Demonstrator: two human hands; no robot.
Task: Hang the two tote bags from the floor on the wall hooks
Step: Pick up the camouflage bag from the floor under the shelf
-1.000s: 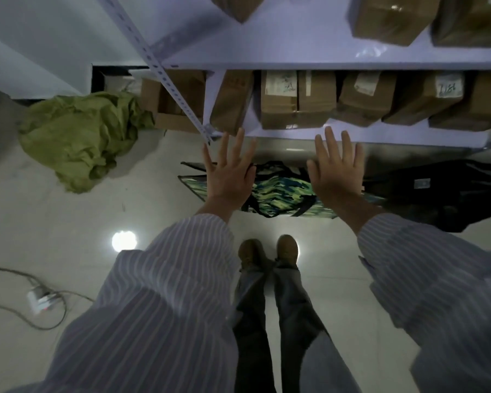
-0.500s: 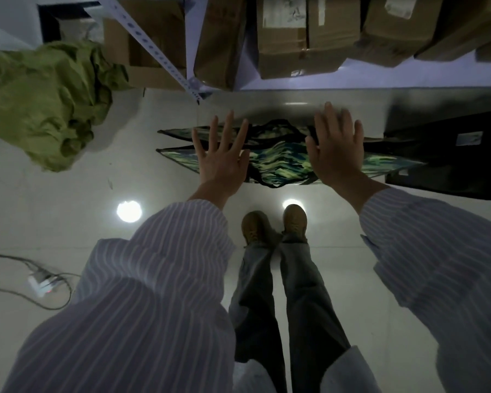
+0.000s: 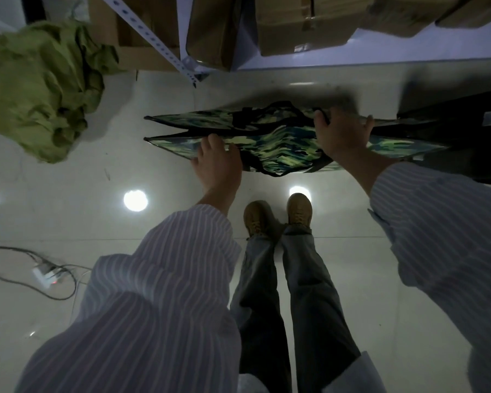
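Observation:
A green camouflage tote bag point(image 3: 278, 146) with black handles stands on the pale floor, folded flat, just in front of my feet. My left hand point(image 3: 219, 163) is down on its near top edge, fingers curled over the rim. My right hand point(image 3: 342, 134) lies on the bag's right part, fingers curled over the far edge near a black handle. A black tote bag point(image 3: 451, 129) lies on the floor to the right, partly under the camouflage one. No wall hooks are in view.
A metal shelf rack point(image 3: 267, 29) loaded with cardboard boxes stands right behind the bags. A crumpled green cloth point(image 3: 40, 86) lies at the left. A power strip with cables point(image 3: 46, 275) sits on the floor at the lower left.
Both hands have dropped from open above the bag down onto it, and their fingers have curled over its edges. The view has tilted further down.

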